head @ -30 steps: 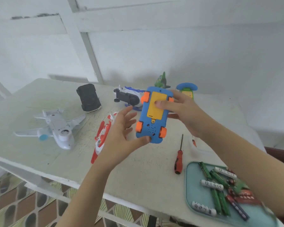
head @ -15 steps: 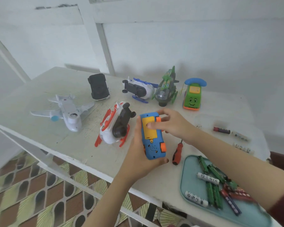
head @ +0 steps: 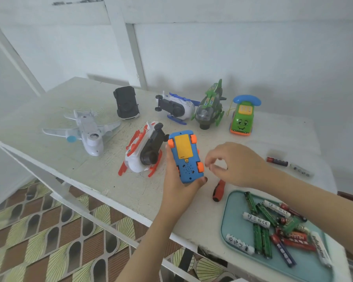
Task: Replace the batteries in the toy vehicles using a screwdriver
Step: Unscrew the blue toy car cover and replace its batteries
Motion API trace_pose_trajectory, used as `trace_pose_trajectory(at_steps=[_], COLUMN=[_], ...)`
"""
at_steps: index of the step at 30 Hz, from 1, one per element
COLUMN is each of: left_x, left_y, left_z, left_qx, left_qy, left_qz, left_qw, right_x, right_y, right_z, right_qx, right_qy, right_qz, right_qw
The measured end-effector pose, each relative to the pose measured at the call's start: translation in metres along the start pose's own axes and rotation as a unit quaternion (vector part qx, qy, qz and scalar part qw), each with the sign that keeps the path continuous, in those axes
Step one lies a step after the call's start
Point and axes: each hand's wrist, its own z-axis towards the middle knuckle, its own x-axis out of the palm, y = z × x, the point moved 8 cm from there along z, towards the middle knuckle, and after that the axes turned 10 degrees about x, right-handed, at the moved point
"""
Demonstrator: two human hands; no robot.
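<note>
My left hand grips a blue toy car with orange wheels, turned belly up so its yellow battery cover shows. To the car's right hovers my right hand, fingers loosely curled and holding nothing, apart from the car. Under that hand lies a red-and-black screwdriver on the white table; only its handle shows. A teal tray at the front right holds several loose batteries.
Other toys stand on the table: a white plane, a black car, a white-and-red helicopter, a white-and-blue helicopter, a green helicopter, a green phone car. Two batteries lie at the right.
The car has come down toward the table in my left hand. My right hand has left the yellow cover and moved right, above the screwdriver.
</note>
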Motion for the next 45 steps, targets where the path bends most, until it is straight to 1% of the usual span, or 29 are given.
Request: trace_pose_trajectory(at_steps=[2,4,5,9,11,13,15,17,19,20,22,25,28,30,35,45], left_x=[-0.002,-0.005,-0.007,-0.01,-0.011,-0.013,-0.013,-0.012,-0.012,-0.013,-0.012,-0.012,-0.014,-0.015,-0.015,-0.014], left_y=[-0.002,-0.005,-0.006,-0.016,-0.016,-0.014,-0.017,-0.015,-0.009,-0.004,0.004,0.007,0.005,0.005,-0.002,0.004], left_z=[-0.001,-0.003,-0.004,-0.01,-0.011,-0.011,-0.011,-0.012,-0.013,-0.014,-0.016,-0.017,-0.017,-0.017,-0.017,-0.016], left_qx=[-0.003,0.003,0.007,0.015,0.016,0.017,0.023,0.025,0.021,0.013,0.001,-0.005,0.001,0.004,0.009,0.019], left_qy=[0.006,0.001,0.0,0.002,-0.004,-0.012,-0.02,-0.025,-0.024,-0.024,-0.022,-0.026,-0.034,-0.033,-0.039,-0.031], left_qz=[-0.01,-0.005,0.0,0.01,0.016,0.017,0.017,0.01,0.013,0.02,0.024,0.032,0.041,0.052,0.063,0.091], left_qw=[1.0,1.0,1.0,1.0,1.0,1.0,0.999,0.999,0.999,0.999,0.999,0.999,0.999,0.998,0.997,0.995], right_x=[0.014,0.025,0.028,0.028,0.031,0.034,0.027,0.007,-0.022,-0.037,-0.061,-0.084,-0.085,-0.08,-0.074,-0.075], right_y=[0.005,0.01,0.012,0.019,0.019,0.02,0.022,0.021,0.024,0.027,0.035,0.046,0.053,0.054,0.051,0.055], right_z=[-0.008,-0.015,-0.018,-0.025,-0.026,-0.024,-0.02,-0.013,-0.008,-0.007,-0.007,-0.01,-0.011,-0.01,-0.008,-0.009], right_qx=[-0.037,-0.066,-0.076,-0.131,-0.134,-0.139,-0.133,-0.09,-0.078,-0.085,-0.107,-0.133,-0.146,-0.151,-0.149,-0.179], right_qy=[0.075,0.134,0.151,0.156,0.174,0.173,0.145,0.094,0.005,-0.04,-0.108,-0.181,-0.193,-0.187,-0.193,-0.197], right_qz=[-0.079,-0.101,-0.1,-0.135,-0.161,-0.188,-0.178,-0.118,-0.035,0.009,0.104,0.237,0.319,0.342,0.345,0.315], right_qw=[0.993,0.984,0.981,0.97,0.962,0.957,0.964,0.984,0.996,0.996,0.983,0.945,0.916,0.908,0.906,0.911])
